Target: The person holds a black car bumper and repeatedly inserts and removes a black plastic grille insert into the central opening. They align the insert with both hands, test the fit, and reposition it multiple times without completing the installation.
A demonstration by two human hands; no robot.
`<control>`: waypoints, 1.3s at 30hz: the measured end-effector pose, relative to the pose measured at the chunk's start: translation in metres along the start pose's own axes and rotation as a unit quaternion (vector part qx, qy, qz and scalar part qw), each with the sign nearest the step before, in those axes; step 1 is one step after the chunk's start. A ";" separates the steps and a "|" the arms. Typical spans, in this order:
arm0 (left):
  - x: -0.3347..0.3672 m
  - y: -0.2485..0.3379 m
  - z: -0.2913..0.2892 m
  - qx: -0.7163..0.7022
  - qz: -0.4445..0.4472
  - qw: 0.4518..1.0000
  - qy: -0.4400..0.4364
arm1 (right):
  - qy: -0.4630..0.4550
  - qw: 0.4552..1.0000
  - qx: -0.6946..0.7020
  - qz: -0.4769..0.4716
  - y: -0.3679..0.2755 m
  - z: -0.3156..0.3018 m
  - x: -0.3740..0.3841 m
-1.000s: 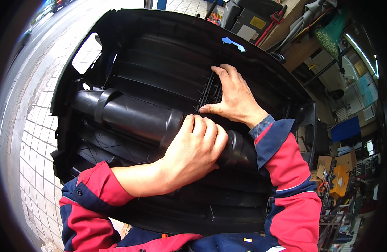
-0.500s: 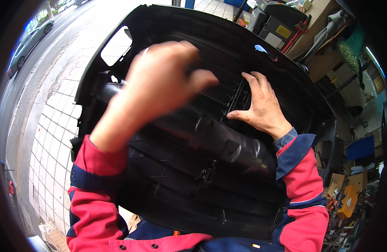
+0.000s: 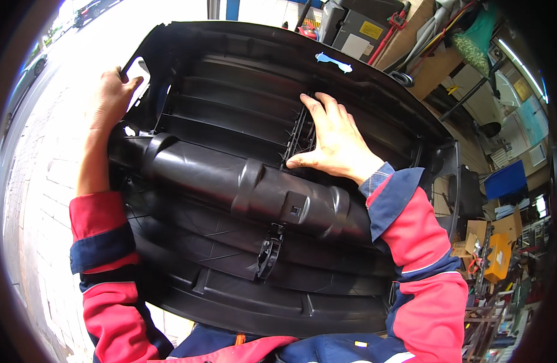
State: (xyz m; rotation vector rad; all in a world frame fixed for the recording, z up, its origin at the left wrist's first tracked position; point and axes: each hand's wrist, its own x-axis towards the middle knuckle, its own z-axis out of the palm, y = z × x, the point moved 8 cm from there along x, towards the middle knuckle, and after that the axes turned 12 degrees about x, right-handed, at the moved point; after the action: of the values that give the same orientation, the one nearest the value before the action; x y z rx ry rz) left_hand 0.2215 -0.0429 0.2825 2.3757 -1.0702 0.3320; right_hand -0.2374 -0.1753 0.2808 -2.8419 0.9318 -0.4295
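A large black moulded plastic panel, which looks like the inner side of a car bumper (image 3: 212, 184), spreads before me with slatted rows and a thick rounded crossbar. At its upper left corner my left hand (image 3: 111, 100) is closed round the edge, beside a cut-out opening. My right hand (image 3: 336, 142) lies at the upper middle with fingers and thumb stretched apart, its tips touching a ribbed upright bracket (image 3: 298, 133) between the slats. Part of that bracket is hidden under the palm. Below the crossbar sits a small black clip-like bracket (image 3: 269, 253).
Beyond the far edge stand a grey machine (image 3: 363, 30) and a red-handled tool (image 3: 390, 33). To the right are a blue bin (image 3: 504, 179), cardboard boxes (image 3: 507, 224), an orange-yellow box (image 3: 497, 258) and cluttered shelving. Pale paving (image 3: 45, 224) and a road with parked cars lie left.
My left hand has moved from above the panel out to its upper left edge and closed on it. My right hand stays at the middle bracket, while the whole view has shifted.
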 end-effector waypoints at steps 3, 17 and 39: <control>-0.005 0.004 -0.005 0.057 0.009 0.998 0.020 | 0.008 1.000 -0.018 -0.012 -0.004 0.000 -0.004; -0.047 0.016 -0.015 0.163 -0.020 0.979 0.118 | 0.060 0.998 -0.002 -0.002 0.005 0.000 -0.001; -0.053 0.001 -0.016 0.149 -0.041 0.979 0.134 | 0.027 0.999 0.030 -0.017 0.013 -0.012 0.014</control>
State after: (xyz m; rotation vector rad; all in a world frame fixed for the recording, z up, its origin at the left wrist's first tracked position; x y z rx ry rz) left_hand 0.1854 -0.0016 0.2740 2.5301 -0.8424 0.8071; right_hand -0.2376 -0.1946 0.2923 -2.8086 0.8660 -0.5299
